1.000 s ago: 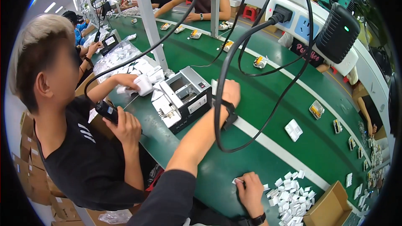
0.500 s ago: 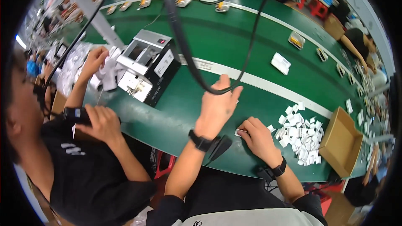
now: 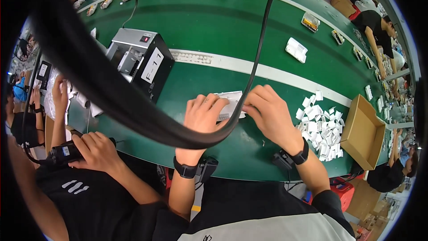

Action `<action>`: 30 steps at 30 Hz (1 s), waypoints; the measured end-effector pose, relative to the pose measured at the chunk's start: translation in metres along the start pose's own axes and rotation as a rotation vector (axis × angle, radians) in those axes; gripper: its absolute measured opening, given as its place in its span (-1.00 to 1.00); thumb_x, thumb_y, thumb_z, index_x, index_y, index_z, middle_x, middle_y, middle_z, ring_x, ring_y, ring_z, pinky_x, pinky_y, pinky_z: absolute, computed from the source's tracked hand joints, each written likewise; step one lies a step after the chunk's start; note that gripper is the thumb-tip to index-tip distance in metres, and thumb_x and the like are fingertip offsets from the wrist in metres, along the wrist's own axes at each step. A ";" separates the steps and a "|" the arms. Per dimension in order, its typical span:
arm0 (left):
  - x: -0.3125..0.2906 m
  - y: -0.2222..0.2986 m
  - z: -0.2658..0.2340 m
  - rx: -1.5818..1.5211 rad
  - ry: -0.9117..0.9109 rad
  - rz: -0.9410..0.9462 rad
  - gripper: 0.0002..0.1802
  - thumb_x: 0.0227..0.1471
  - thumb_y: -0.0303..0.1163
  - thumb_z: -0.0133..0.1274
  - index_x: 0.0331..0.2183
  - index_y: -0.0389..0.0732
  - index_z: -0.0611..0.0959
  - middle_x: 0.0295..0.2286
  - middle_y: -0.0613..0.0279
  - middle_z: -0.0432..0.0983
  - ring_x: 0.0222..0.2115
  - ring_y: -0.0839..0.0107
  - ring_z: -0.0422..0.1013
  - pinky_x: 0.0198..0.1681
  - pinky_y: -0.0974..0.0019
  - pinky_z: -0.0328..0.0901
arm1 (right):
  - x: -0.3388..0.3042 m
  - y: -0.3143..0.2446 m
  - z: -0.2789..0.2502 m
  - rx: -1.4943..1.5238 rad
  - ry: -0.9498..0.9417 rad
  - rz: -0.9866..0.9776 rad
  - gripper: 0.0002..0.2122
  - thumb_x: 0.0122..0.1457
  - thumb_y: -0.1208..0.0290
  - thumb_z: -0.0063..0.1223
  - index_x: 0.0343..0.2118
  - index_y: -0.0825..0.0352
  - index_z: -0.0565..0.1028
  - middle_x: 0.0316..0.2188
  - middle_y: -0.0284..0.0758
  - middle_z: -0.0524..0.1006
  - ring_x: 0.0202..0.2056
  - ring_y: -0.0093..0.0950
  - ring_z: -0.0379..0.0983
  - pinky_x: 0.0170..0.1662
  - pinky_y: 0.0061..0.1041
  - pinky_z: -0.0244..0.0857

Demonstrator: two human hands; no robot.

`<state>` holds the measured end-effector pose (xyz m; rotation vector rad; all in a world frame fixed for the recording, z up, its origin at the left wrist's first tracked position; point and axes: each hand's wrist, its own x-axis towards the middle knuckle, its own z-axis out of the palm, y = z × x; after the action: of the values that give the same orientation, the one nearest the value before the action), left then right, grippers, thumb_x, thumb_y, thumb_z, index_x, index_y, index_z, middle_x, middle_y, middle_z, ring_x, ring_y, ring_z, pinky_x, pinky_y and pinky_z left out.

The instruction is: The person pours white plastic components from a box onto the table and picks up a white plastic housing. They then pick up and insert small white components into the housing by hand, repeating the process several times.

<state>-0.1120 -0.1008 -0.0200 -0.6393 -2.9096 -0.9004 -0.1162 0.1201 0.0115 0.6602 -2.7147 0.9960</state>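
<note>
My left hand (image 3: 203, 112) grips a white plastic casing (image 3: 232, 99) by its left side, holding it over the green worktop. The casing is a shallow shell with a slotted area near its lower edge. At its right edge my right hand (image 3: 271, 112) is closed, thumb and fingers pinched together; what lies between the fingertips is hidden. A black cable (image 3: 147, 127) hangs across the view and covers part of my left hand and wrist. To the right of my right hand lies a pile of small white plastic pieces (image 3: 322, 129).
An open cardboard box (image 3: 363, 132) stands right of the pile. At the left is a black-and-silver machine (image 3: 143, 60); beside it, a co-worker's hand (image 3: 96, 151) holds a black power screwdriver (image 3: 67, 151). Another white casing (image 3: 296, 50) and several yellow-and-white assemblies (image 3: 310, 22) lie on the green belt.
My left hand, earlier stretched over the worktop, now grips the white casing. My right hand, earlier pinching a small white piece near the table edge, has moved up to the casing. The view has shifted.
</note>
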 end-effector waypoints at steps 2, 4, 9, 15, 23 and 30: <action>-0.005 0.000 0.007 -0.068 0.047 0.009 -0.47 -0.07 -0.21 0.48 -0.06 -0.14 0.70 -0.11 0.23 0.60 -0.08 0.07 0.46 0.07 0.06 0.32 | 0.008 0.001 0.010 -0.074 -0.052 -0.074 -0.88 0.15 0.56 0.30 -0.26 0.31 0.59 -0.28 -0.32 0.51 -0.26 -0.22 0.40 -0.21 -0.26 0.38; -0.007 -0.002 0.013 -0.202 0.096 0.010 -0.49 -0.06 -0.22 0.48 -0.07 -0.15 0.70 -0.12 0.22 0.59 -0.09 0.05 0.48 0.03 0.05 0.35 | 0.013 0.009 0.022 -0.124 -0.048 -0.147 -0.85 0.17 0.46 0.32 -0.31 0.26 0.51 -0.33 -0.37 0.44 -0.26 -0.30 0.39 -0.17 -0.31 0.37; -0.010 -0.004 0.010 -0.177 0.098 -0.020 -0.51 -0.04 -0.24 0.47 -0.07 -0.14 0.72 -0.07 0.23 0.60 -0.02 0.04 0.50 0.05 0.03 0.36 | 0.017 0.017 0.028 -0.063 -0.150 -0.156 -0.87 0.14 0.54 0.30 -0.24 0.30 0.62 -0.27 -0.34 0.53 -0.28 -0.26 0.37 -0.19 -0.27 0.38; -0.012 -0.007 0.011 -0.198 0.085 -0.034 -0.49 -0.05 -0.22 0.48 -0.04 -0.11 0.73 -0.07 0.24 0.59 -0.02 0.06 0.50 0.06 0.05 0.36 | 0.019 0.026 0.025 0.011 -0.257 -0.120 -0.87 0.13 0.52 0.32 -0.25 0.29 0.64 -0.25 -0.34 0.55 -0.28 -0.24 0.37 -0.16 -0.30 0.35; -0.009 -0.010 0.012 -0.272 0.108 0.034 -0.48 -0.06 -0.26 0.47 -0.03 -0.14 0.72 -0.09 0.11 0.64 -0.06 -0.01 0.53 0.13 0.09 0.31 | 0.020 0.016 0.029 -0.166 -0.295 -0.151 -0.85 0.12 0.50 0.34 -0.29 0.25 0.57 -0.33 -0.37 0.46 -0.21 -0.30 0.44 -0.17 -0.29 0.34; -0.012 -0.013 0.011 -0.208 0.204 0.059 -0.51 -0.04 -0.27 0.47 -0.04 -0.13 0.75 -0.10 0.13 0.66 -0.21 0.02 0.59 -0.16 0.09 0.49 | 0.031 0.005 0.015 -0.095 -0.247 -0.197 -0.81 0.08 0.56 0.30 -0.26 0.32 0.52 -0.34 -0.23 0.46 -0.20 -0.16 0.46 -0.14 -0.14 0.42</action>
<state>-0.1046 -0.1090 -0.0375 -0.6002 -2.6271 -1.1953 -0.1459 0.1030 0.0068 1.0719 -2.8095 0.7801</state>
